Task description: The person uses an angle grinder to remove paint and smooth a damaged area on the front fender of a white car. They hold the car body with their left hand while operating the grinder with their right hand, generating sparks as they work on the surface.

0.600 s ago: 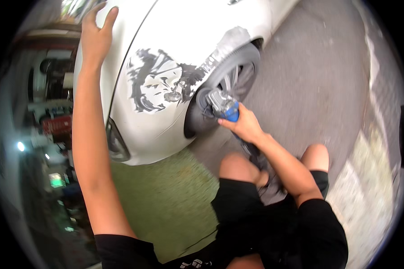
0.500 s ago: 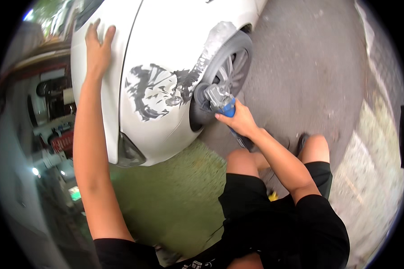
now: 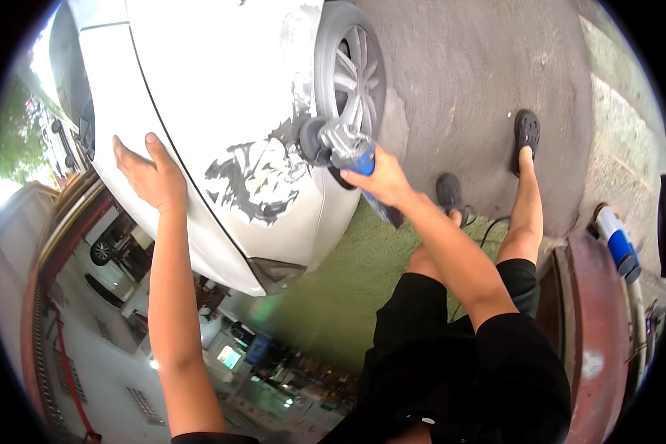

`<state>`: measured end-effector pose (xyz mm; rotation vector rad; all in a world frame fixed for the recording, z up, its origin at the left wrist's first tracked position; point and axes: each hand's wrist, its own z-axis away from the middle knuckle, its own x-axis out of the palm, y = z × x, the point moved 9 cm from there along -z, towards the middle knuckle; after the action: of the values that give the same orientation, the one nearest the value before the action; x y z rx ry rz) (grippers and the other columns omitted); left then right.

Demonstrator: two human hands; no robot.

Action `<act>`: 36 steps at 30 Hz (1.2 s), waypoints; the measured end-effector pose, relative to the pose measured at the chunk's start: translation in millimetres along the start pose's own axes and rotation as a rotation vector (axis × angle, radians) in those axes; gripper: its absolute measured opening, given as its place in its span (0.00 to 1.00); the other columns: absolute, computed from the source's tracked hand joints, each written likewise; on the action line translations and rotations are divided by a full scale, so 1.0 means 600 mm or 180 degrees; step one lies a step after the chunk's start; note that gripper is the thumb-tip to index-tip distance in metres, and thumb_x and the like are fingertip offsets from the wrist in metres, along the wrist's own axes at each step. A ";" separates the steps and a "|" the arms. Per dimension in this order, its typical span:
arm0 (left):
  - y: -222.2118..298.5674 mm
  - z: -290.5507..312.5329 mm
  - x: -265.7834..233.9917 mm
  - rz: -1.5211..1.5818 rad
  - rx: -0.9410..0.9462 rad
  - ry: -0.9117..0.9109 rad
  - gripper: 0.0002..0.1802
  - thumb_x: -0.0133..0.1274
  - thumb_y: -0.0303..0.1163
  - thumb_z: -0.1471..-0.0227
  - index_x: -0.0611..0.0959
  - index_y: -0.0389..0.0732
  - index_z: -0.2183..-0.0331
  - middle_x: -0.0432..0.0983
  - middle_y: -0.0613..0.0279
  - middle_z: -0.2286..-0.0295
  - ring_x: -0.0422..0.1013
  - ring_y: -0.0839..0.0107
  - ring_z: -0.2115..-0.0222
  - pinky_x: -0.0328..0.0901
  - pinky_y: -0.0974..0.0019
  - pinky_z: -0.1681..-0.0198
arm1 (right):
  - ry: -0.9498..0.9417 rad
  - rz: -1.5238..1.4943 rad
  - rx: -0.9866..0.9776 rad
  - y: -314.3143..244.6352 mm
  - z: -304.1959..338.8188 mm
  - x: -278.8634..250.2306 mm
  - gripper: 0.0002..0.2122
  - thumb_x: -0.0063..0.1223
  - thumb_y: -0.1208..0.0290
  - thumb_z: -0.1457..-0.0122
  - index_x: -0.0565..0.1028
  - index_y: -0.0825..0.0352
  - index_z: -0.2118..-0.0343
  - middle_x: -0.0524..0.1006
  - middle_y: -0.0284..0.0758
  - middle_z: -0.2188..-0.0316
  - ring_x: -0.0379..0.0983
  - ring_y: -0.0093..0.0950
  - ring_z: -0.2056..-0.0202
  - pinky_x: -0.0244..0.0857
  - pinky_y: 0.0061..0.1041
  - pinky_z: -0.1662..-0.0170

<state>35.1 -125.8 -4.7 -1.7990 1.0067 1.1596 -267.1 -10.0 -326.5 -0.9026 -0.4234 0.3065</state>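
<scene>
While braced—right hand [image 3: 383, 177] on sander [image 3: 340, 144]

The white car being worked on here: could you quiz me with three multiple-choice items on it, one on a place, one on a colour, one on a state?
1. Where does the left hand rest?
A. flat on the white car body panel
B. on the grey alloy wheel
C. on the ground

2. What colour is the body of the handheld power sander?
A. red
B. blue
C. yellow

3. What state is the paint near the wheel arch in?
A. glossy and whole
B. sanded through in grey patches
C. covered with tape

Answers: 1 A, its palm lies on the panel; 2 B, blue shows by the right hand; 3 B, dull grey patches break the white.
</scene>
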 end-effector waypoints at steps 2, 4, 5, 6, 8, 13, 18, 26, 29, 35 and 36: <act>-0.012 0.001 -0.005 -0.0036 0.0053 0.0001 0.51 0.42 0.66 0.33 0.59 0.32 0.29 0.58 0.37 0.32 0.57 0.40 0.31 0.53 0.43 0.29 | -0.0117 -0.0044 0.0223 -0.012 -0.006 0.006 0.37 0.75 0.49 0.48 0.73 0.73 0.43 0.84 0.52 0.56 0.83 0.47 0.53 0.74 0.39 0.46; -0.009 -0.003 0.000 -0.0171 0.0162 -0.0017 0.51 0.42 0.65 0.32 0.58 0.31 0.29 0.57 0.36 0.32 0.56 0.40 0.31 0.53 0.43 0.29 | 0.0063 -0.0251 0.0143 -0.002 -0.007 0.006 0.37 0.75 0.50 0.48 0.73 0.72 0.43 0.84 0.51 0.56 0.83 0.47 0.53 0.74 0.39 0.46; -0.009 -0.003 0.007 -0.0062 0.0123 -0.0026 0.51 0.42 0.65 0.32 0.58 0.30 0.29 0.57 0.34 0.32 0.55 0.40 0.31 0.52 0.44 0.28 | 0.0059 -0.0177 0.0189 0.008 -0.008 0.004 0.37 0.74 0.50 0.48 0.73 0.72 0.43 0.84 0.51 0.56 0.83 0.47 0.53 0.74 0.39 0.46; -0.009 -0.002 0.005 -0.0084 0.0145 -0.0031 0.51 0.42 0.65 0.32 0.58 0.30 0.29 0.57 0.34 0.32 0.54 0.40 0.30 0.52 0.44 0.28 | 0.0025 -0.0118 0.0264 0.014 -0.001 0.005 0.37 0.74 0.50 0.48 0.73 0.71 0.42 0.84 0.51 0.56 0.83 0.48 0.52 0.74 0.39 0.46; -0.013 -0.004 0.006 -0.0128 0.0171 -0.0042 0.51 0.42 0.64 0.32 0.58 0.29 0.29 0.57 0.33 0.32 0.54 0.40 0.30 0.51 0.44 0.28 | -0.0031 -0.0030 0.0268 0.020 0.006 0.006 0.37 0.74 0.50 0.49 0.73 0.71 0.42 0.84 0.51 0.55 0.83 0.48 0.52 0.74 0.40 0.46; -0.007 0.000 0.003 -0.0092 0.0195 -0.0103 0.52 0.39 0.65 0.31 0.57 0.26 0.29 0.56 0.31 0.32 0.53 0.40 0.30 0.52 0.46 0.28 | -0.0124 -0.0069 0.0383 -0.004 -0.007 0.008 0.37 0.73 0.49 0.49 0.73 0.70 0.41 0.84 0.50 0.54 0.82 0.50 0.51 0.74 0.43 0.46; -0.014 -0.003 0.004 -0.0185 0.0210 -0.0073 0.52 0.39 0.65 0.30 0.57 0.26 0.29 0.56 0.31 0.32 0.52 0.41 0.30 0.52 0.46 0.28 | -0.0165 0.0192 0.0285 0.004 0.006 0.009 0.37 0.75 0.51 0.50 0.73 0.72 0.44 0.85 0.50 0.58 0.84 0.48 0.54 0.75 0.41 0.47; -0.010 -0.003 0.009 -0.0169 0.0166 -0.0099 0.51 0.38 0.64 0.30 0.57 0.26 0.29 0.55 0.32 0.32 0.53 0.40 0.30 0.51 0.46 0.28 | -0.0032 0.0035 0.0308 0.002 -0.020 -0.007 0.37 0.75 0.51 0.49 0.73 0.72 0.43 0.84 0.52 0.57 0.83 0.51 0.52 0.75 0.42 0.47; -0.021 -0.004 0.007 -0.0205 0.0191 -0.0046 0.50 0.39 0.63 0.30 0.57 0.26 0.29 0.55 0.31 0.32 0.53 0.40 0.30 0.51 0.46 0.27 | -0.0297 0.0484 0.0209 0.016 0.001 0.011 0.36 0.75 0.52 0.49 0.74 0.72 0.44 0.84 0.52 0.57 0.83 0.50 0.53 0.75 0.42 0.47; -0.018 -0.004 0.008 -0.0148 0.0192 -0.0070 0.50 0.39 0.63 0.30 0.57 0.25 0.30 0.55 0.32 0.32 0.52 0.40 0.29 0.49 0.47 0.26 | -0.0104 -0.0126 0.0145 0.009 -0.033 -0.011 0.36 0.74 0.50 0.49 0.75 0.71 0.44 0.84 0.51 0.56 0.83 0.47 0.53 0.75 0.41 0.46; -0.017 -0.003 0.008 -0.0154 0.0194 -0.0074 0.50 0.39 0.63 0.30 0.57 0.25 0.30 0.55 0.32 0.32 0.52 0.40 0.29 0.48 0.47 0.26 | -0.0101 -0.0250 0.0084 0.004 -0.044 -0.018 0.36 0.74 0.49 0.50 0.75 0.71 0.44 0.85 0.51 0.56 0.83 0.48 0.53 0.75 0.41 0.46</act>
<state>46.3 -124.4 -6.9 -1.7489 0.9695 1.1064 -264.2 -31.2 -345.2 -0.8541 -0.4820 0.2540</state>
